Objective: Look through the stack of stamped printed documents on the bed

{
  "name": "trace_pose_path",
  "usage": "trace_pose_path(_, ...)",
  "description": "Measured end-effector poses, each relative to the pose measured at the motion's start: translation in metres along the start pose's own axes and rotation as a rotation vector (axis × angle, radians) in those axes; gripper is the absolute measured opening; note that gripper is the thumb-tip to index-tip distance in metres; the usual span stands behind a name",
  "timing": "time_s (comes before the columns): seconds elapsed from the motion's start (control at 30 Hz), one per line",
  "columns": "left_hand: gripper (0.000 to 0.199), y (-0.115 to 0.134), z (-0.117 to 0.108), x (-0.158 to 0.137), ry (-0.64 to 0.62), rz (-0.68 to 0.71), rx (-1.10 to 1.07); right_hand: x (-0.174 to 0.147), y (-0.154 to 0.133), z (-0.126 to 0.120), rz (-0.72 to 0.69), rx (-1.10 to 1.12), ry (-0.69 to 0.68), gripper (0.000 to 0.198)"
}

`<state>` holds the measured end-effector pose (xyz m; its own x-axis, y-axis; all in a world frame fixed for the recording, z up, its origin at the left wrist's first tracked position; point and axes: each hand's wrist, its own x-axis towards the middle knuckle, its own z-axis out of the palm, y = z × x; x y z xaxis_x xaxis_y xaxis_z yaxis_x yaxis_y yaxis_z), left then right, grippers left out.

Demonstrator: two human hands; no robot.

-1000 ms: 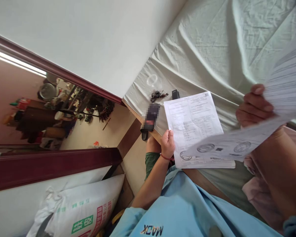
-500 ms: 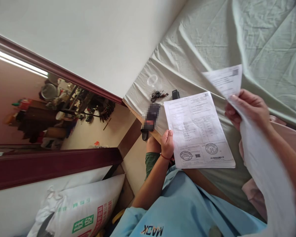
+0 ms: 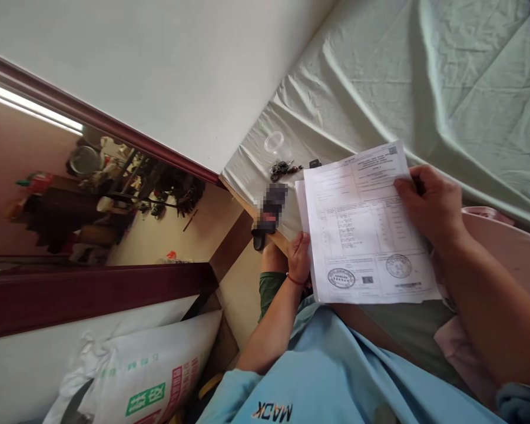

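A stack of printed papers (image 3: 357,229) with round and oval stamps and a small barcode is held up over my lap. My left hand (image 3: 299,259), with a red cord at the wrist, grips the stack's left edge; its fingers behind the paper are hidden. On the upper right edge, my right hand (image 3: 435,203) is closed with the thumb on the front of the top sheet. This sheet sits shifted to the right, so the left margins of sheets beneath show. Just beyond the papers lie a bunch of keys (image 3: 284,170) and a small black object (image 3: 314,164).
Pale green cloth (image 3: 380,76) covers the surface ahead. On it stands a clear plastic container (image 3: 274,143). A pixelated dark item (image 3: 271,206) is near its wooden edge. To the left are a mirror (image 3: 159,247) and a printed white sack (image 3: 159,365). Pink fabric (image 3: 503,247) lies at the right.
My right hand has come down and left, bringing its lifted, bent sheet flat onto the front of the stack. My left hand has kept its hold on the left edge.
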<state>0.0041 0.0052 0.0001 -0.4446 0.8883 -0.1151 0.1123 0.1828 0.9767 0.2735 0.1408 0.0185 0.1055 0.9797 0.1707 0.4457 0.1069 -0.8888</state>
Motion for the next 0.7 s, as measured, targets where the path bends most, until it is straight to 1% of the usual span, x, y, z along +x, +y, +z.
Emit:
trace_pose_path(0.07, 0.064, -0.001, 0.000, 0.000, -0.009, 0.036, 0.019, 0.000, 0.002, 0.003, -0.083, -0.086, 0.029, 0.016)
trace_pose_path(0.13, 0.065, -0.002, 0.000, -0.001, 0.000, 0.055, 0.016, -0.001, 0.004, 0.006, -0.155, -0.127, 0.040, 0.018)
trace_pose_path(0.23, 0.064, -0.002, 0.001, -0.001, 0.005, 0.064, 0.009, -0.003, 0.005, 0.011, -0.207, -0.154, 0.056, 0.019)
trace_pose_path(0.3, 0.064, -0.003, 0.001, -0.001, 0.006, 0.074, 0.008, -0.006, 0.004, 0.013, -0.211, -0.161, 0.052, 0.018)
trace_pose_path(0.5, 0.061, -0.005, 0.003, -0.001, 0.004, 0.071, -0.010, -0.012, -0.009, 0.009, -0.165, -0.083, -0.058, 0.012)
trace_pose_path(0.7, 0.059, -0.008, 0.003, -0.002, 0.002, 0.070, -0.001, -0.013, -0.014, 0.010, -0.148, -0.045, -0.053, 0.010)
